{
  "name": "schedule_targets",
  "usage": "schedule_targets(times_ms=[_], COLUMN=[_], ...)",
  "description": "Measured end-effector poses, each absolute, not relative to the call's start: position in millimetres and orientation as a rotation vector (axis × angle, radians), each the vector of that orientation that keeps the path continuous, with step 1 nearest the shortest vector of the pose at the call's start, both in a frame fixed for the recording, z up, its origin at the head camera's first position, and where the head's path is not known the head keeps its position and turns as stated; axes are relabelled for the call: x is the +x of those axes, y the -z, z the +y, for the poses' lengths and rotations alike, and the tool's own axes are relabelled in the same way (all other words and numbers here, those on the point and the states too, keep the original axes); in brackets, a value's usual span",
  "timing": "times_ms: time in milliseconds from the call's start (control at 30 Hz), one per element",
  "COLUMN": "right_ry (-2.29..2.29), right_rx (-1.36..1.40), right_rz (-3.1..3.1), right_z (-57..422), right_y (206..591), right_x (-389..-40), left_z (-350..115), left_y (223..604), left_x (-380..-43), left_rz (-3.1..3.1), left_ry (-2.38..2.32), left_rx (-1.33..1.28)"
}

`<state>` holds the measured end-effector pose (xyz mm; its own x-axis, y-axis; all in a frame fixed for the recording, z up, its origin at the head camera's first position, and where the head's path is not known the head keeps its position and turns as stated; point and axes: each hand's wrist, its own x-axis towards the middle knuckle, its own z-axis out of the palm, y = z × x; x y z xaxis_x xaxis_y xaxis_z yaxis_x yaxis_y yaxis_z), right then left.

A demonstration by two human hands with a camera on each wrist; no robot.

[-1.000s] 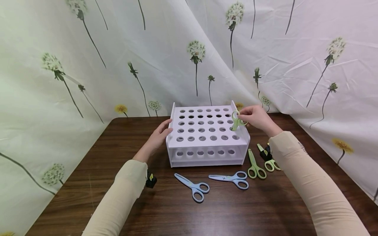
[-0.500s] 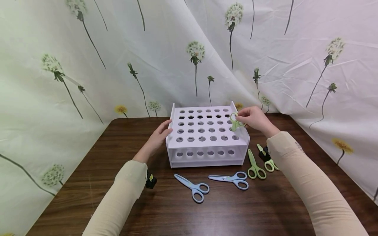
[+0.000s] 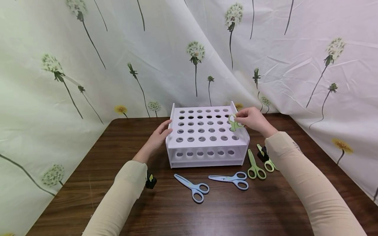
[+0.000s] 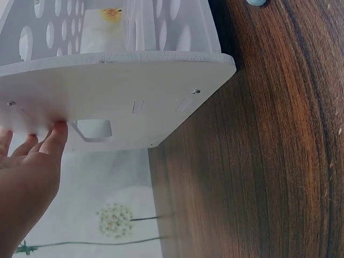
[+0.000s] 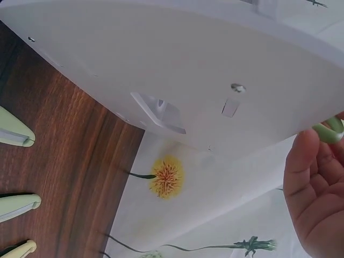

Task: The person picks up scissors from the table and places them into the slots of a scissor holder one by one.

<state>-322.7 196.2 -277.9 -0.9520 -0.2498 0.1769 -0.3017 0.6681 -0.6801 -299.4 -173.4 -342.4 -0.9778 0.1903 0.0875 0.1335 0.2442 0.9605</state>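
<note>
A white rack (image 3: 203,144) with rows of round holes stands on the table. My right hand (image 3: 254,119) pinches green scissors (image 3: 233,126) by a finger loop above the rack's right column. The scissors point downward, and their blades are hidden in a hole. In the right wrist view, my right thumb and fingers hold a bit of the green handle (image 5: 330,131) past the rack's side panel (image 5: 177,70). My left hand (image 3: 157,136) rests against the rack's left side. Its fingertips touch the outer panel (image 4: 123,91) in the left wrist view.
Two pairs of blue scissors, one at left (image 3: 193,188) and one at right (image 3: 231,179), lie before the rack. Green scissors (image 3: 255,166) lie right of it, with another green pair (image 3: 269,164) partly behind my right sleeve. A flowered cloth (image 3: 165,49) hangs behind the table (image 3: 177,216).
My right hand has shifted slightly left with the green scissors, which lean a little differently and seem slightly lower. My left hand stays at the rack's side.
</note>
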Motion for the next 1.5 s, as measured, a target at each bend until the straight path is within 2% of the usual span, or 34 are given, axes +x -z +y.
schedule_targets(times_ms=[1067,1500], right_ry=[-1.162,-1.141], right_rx=[0.408,0.409], right_rz=[-2.835,-2.851], right_z=[194.2,193.5], right_y=[285.9,286.8], right_x=[-323.5,-323.4], left_z=[-173.6,-167.1], left_y=[341.5,318.5], left_x=[-297.3,-276.9], left_rz=[2.420,2.439], left_ry=[-1.889,-1.822], left_rx=[0.326,0.298])
